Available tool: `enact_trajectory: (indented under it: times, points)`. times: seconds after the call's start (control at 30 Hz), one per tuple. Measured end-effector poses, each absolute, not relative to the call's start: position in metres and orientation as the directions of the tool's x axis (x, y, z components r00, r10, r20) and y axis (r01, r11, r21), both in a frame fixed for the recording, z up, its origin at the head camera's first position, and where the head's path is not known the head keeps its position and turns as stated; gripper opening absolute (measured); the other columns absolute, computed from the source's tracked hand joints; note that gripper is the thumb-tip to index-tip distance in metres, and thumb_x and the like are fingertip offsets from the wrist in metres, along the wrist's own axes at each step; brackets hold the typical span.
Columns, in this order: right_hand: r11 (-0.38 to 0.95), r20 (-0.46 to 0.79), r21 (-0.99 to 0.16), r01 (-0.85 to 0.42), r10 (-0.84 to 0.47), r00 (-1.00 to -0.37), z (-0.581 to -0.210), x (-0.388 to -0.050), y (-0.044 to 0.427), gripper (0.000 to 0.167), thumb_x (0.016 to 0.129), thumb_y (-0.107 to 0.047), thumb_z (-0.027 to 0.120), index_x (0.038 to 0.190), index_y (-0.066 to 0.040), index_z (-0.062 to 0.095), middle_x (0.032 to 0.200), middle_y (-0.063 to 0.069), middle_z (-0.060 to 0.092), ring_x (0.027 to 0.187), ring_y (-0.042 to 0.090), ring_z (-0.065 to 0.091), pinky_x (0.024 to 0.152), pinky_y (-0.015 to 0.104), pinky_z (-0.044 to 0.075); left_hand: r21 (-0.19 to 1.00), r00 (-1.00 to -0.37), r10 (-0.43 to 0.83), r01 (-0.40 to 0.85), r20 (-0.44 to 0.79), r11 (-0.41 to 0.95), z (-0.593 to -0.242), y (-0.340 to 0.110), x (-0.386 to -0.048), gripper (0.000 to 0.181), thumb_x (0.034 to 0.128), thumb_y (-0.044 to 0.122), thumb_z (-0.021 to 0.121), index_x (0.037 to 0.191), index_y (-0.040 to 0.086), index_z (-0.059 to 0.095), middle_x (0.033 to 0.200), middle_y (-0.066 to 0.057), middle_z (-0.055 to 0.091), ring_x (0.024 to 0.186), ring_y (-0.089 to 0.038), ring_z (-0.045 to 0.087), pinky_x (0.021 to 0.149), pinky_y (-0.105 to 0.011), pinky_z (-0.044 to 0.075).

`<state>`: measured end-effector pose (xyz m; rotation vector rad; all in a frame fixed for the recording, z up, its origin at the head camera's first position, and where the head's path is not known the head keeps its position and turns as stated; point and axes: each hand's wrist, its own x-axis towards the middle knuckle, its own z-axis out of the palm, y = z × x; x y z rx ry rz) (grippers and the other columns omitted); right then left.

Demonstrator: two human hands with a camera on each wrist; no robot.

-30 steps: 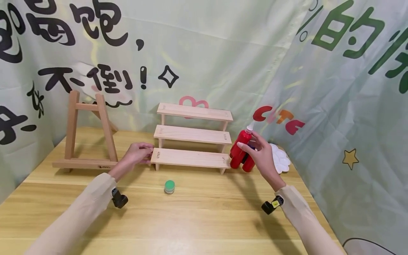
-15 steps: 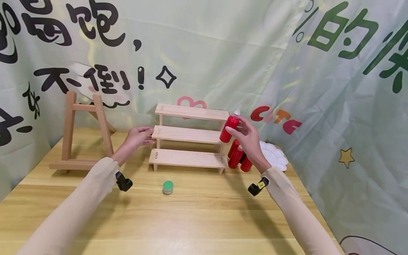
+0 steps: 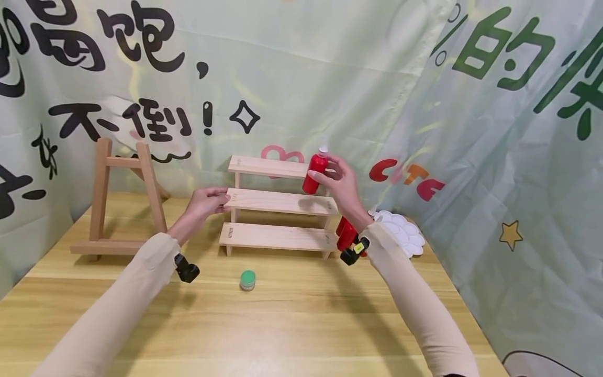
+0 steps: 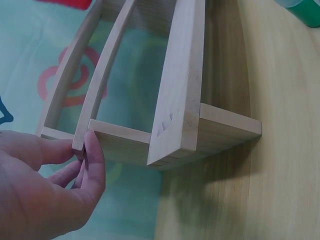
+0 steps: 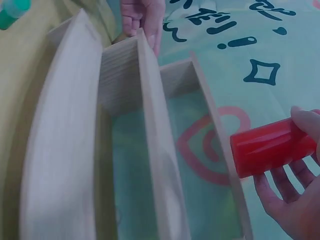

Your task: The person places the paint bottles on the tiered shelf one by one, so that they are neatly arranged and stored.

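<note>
A three-tier wooden display shelf (image 3: 278,235) stands at the back of the table. With thumb and fingers my left hand (image 3: 203,204) pinches the left end of its middle board; in the left wrist view the board's corner sits between thumb and fingertips of this hand (image 4: 55,185). My right hand (image 3: 346,186) grips a red squeeze bottle (image 3: 315,174) with a whitish tip, slightly tilted. It hangs in the air over the middle board, in front of the top board's right part. The right wrist view shows the bottle's base (image 5: 265,150) free of any board.
More red bottles (image 3: 346,236) stand right of the shelf, partly behind my right forearm. Beside them lies a white flower-shaped palette (image 3: 405,235). A wooden easel (image 3: 152,183) stands at left. A small green-lidded jar (image 3: 247,280) sits in front, and a printed cloth (image 3: 306,68) hangs behind.
My right hand has lifted the red bottle from the group at right and carried it up and left over the shelf. My left hand has moved from the bottom board up to the middle one.
</note>
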<state>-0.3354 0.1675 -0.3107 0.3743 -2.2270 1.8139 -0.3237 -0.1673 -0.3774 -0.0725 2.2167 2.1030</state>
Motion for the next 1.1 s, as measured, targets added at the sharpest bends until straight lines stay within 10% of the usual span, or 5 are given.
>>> enact_trajectory:
  times: [1.1]
  points:
    - [0.051, 0.304, -0.950, -0.309, -0.093, -0.948, -0.298, -0.399, 0.063, 0.058, 0.092, -0.017, 0.083, 0.144, -0.013, 0.060, 0.131, 0.012, 0.063, 0.113, 0.027, 0.064, 0.097, 0.042, 0.064, 0.995, -0.996, 0.032, -0.082, -0.084, 0.061, -0.380, -0.172, -0.324, 0.051, 0.1075, 0.007, 0.057, 0.154, -0.006, 0.044, 0.153, -0.029, 0.048, 0.081, -0.002, 0.067, 0.101, -0.030, 0.061]
